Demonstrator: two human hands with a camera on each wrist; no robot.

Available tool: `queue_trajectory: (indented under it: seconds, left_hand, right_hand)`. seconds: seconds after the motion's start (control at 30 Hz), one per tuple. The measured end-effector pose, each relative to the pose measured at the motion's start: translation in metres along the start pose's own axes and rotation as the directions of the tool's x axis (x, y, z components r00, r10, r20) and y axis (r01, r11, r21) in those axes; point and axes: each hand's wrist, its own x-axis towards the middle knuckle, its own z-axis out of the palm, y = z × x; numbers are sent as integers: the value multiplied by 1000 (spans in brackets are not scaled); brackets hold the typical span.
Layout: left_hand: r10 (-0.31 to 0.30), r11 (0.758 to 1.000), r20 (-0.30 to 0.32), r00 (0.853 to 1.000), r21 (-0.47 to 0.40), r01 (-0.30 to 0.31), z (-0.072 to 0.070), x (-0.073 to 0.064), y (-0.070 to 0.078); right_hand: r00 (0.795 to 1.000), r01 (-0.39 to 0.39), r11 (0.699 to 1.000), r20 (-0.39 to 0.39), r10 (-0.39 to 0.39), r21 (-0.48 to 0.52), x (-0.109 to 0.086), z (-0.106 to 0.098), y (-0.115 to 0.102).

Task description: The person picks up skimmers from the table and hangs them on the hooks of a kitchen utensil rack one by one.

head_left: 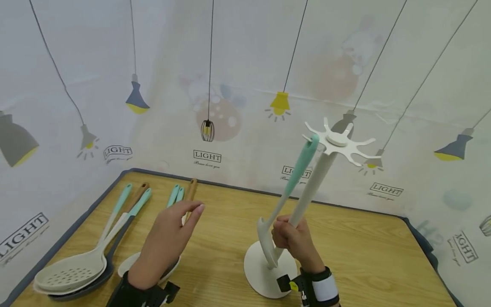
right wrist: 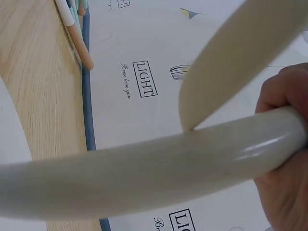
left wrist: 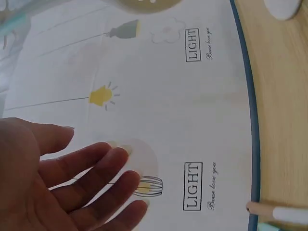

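My right hand [head_left: 293, 238] grips the pole of a white utensil stand [head_left: 316, 183], its fingers wrapped around it above the round base [head_left: 264, 281]. The stand leans to the right, with a ring of hooks on top. From one hook on its left side hangs a white utensil with a teal handle [head_left: 301, 164], head down by the pole. In the right wrist view, the pole [right wrist: 144, 175] runs into the gripping hand [right wrist: 284, 192]. My left hand [head_left: 165, 241] hovers with nothing in it, fingers loosely bent in the left wrist view, over a second group of utensils partly hidden behind it.
On the left of the wooden table [head_left: 364, 256] lies a pile with a perforated skimmer [head_left: 69, 273] on top and a dark utensil [head_left: 109, 264] beneath. Teal and wooden handles [head_left: 192, 187] point toward the back edge. A printed cloth [head_left: 245, 51] rises behind the table.
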Motion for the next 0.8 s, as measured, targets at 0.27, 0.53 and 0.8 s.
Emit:
queue_trajectory:
  seconds: [0.27,0.53,0.8]
  left_hand:
    - [-207,977,381,901,137,166,-30,11,-27]
    - [-286,950,479,830,257,179,-46,13,-59]
    - [-330,935,503,799,290,203,-43,15,-81]
  right_hand:
    - [1000,16,999,-27,-16,-29,0,0,-2]
    - [997,52,998,-46,-54,-43,2,3,0]
    - [994,61,995,-87,-68,-78,4,10,1]
